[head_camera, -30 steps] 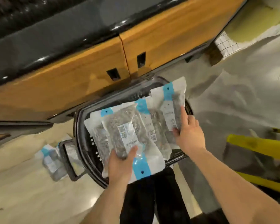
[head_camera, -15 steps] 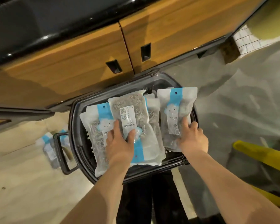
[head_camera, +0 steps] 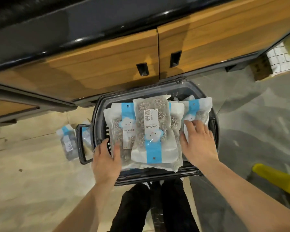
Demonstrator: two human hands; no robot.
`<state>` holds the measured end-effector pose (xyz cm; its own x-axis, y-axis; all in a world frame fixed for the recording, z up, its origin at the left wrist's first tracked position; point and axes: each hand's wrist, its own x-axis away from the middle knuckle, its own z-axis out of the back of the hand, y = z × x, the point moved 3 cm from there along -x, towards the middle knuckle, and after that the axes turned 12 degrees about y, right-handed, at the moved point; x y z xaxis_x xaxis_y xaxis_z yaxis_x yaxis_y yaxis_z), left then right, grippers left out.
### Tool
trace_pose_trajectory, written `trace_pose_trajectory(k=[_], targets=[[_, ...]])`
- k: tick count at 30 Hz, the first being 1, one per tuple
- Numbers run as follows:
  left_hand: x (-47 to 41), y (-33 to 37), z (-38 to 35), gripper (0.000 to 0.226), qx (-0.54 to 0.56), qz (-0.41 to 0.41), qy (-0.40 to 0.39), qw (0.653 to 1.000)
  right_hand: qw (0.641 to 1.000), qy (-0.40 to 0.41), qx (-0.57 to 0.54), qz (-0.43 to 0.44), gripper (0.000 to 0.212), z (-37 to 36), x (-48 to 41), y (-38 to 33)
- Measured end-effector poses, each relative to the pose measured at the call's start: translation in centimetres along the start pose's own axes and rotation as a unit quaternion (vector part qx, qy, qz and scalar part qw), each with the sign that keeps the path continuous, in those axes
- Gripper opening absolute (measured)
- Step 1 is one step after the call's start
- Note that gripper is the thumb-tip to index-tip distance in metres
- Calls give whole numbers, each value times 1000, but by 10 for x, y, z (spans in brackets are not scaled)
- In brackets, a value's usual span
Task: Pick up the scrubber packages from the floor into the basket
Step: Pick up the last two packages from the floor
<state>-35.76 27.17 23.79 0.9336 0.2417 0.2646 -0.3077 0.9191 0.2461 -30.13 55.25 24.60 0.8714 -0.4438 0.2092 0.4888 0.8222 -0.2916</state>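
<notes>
A dark plastic basket (head_camera: 213, 129) stands on the floor in front of my legs. Several clear scrubber packages with blue stripes lie flat across its top; the middle package (head_camera: 151, 131) is uppermost. My left hand (head_camera: 106, 161) rests with spread fingers on the near left corner of the left package (head_camera: 119, 131), over the basket's rim. My right hand (head_camera: 197, 144) lies flat, fingers apart, on the right package (head_camera: 197, 111). Neither hand grips anything. One more scrubber package (head_camera: 67, 141) lies on the floor to the left, behind the basket's folded-out handle (head_camera: 81, 146).
Wooden cabinet doors (head_camera: 107, 64) with black recessed pulls and a dark countertop run along the far side. A yellow object (head_camera: 274, 180) lies on the grey floor at the right. My dark trouser legs (head_camera: 151, 206) stand just below the basket. Beige floor spreads to the left.
My left hand has let go of the middle package, which now lies on the stack. Both hands have opened and flattened onto the outer packages, and the view has moved closer.
</notes>
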Motion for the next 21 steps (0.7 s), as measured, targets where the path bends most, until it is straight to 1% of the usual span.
trace_pose_trajectory(k=[3, 6, 10, 13, 16, 18, 21], targets=[[-9, -41, 23, 55, -6, 30, 66, 997, 998, 15, -43, 52, 45, -2, 7, -47], [-20, -85, 43, 44, -2, 101, 100, 990, 991, 26, -70, 110, 46, -10, 25, -100], [-42, -152, 57, 45, 14, 172, 95, 980, 982, 9, -86, 167, 42, -29, 45, -181], [-62, -204, 69, 45, 40, 196, 81, 976, 975, -5, -112, 191, 41, -48, 59, -255], [-84, -262, 81, 45, 54, 199, 57, 977, 970, -18, -114, 213, 44, -73, 70, -337], [-97, -309, 85, 46, 47, 222, 25, 973, 963, -30, -109, 245, 46, -96, 79, -392], [-109, -372, 96, 49, 58, 267, -14, 962, 958, -85, -91, 260, 48, -135, 97, -460]])
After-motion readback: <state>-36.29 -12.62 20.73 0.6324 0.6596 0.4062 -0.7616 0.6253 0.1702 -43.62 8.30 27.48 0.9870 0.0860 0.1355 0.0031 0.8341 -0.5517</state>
